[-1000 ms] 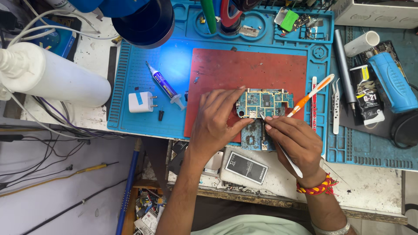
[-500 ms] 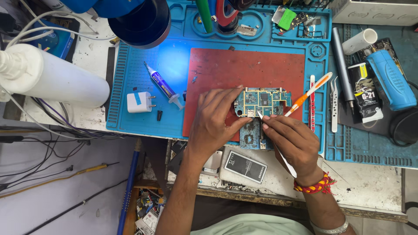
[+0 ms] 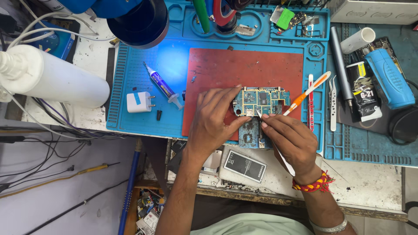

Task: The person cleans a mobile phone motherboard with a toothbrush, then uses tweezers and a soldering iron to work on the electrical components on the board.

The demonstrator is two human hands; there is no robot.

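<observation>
**A:** What do I see from the head camera?

**B:** I see my left hand (image 3: 213, 122) pinching the left edge of a small blue-green circuit board (image 3: 261, 101). It sits on the red square mat (image 3: 244, 69), which lies on the big blue work mat (image 3: 139, 78).

**A:** And my right hand?

**B:** My right hand (image 3: 291, 141) grips a thin white pointed tool (image 3: 278, 152). Its tip touches the bottom edge of the board.

**A:** What has changed?

**B:** A second ago the tip sat lower, by the second blue phone piece (image 3: 251, 135) under the board. Now it is up at the board's edge. I think I am poking at one small part there.

**A:** What lies near?

**B:** An orange and white brush (image 3: 307, 93) rests just beside the board. Silver tweezers (image 3: 333, 102) lie further right. A white plug (image 3: 140, 102) and a small glue tube (image 3: 162, 86) lie on the left.
</observation>
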